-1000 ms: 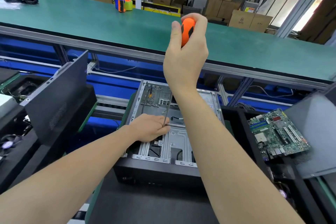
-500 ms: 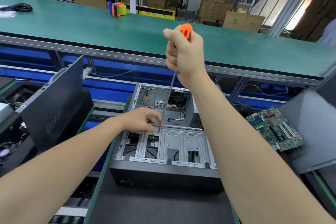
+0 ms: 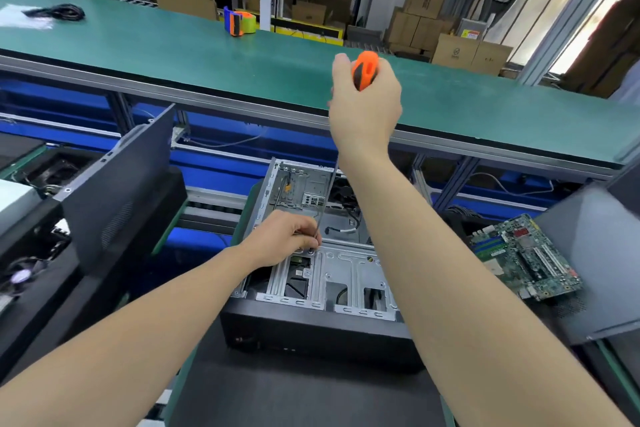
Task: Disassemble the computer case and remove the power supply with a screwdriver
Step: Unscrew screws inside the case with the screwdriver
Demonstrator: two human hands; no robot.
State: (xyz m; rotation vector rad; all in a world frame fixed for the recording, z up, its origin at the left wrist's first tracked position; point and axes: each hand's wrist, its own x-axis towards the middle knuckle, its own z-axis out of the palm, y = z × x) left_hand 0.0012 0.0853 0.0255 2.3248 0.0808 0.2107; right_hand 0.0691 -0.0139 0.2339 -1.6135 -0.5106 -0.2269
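An open computer case (image 3: pixel 349 274) with a black front lies flat before me, its bare metal drive frame facing up. My right hand (image 3: pixel 363 111) grips the orange-and-black handle of a long screwdriver (image 3: pixel 364 71) held upright above the case. The thin shaft runs down behind my right forearm to a spot on the metal frame. My left hand (image 3: pixel 282 239) rests on the frame's left side, and its fingertips pinch the lower shaft by the tip. The power supply is not plainly visible.
A green motherboard (image 3: pixel 523 256) lies on a dark panel to the right. A black side panel (image 3: pixel 117 184) leans at the left. Behind runs a long green bench (image 3: pixel 173 45) with a tape dispenser (image 3: pixel 239 22) and a black cable (image 3: pixel 62 12). Cardboard boxes stand further back.
My right hand has turned around the screwdriver handle while staying above the case. The left hand stays at the shaft's tip. The view has shifted slightly.
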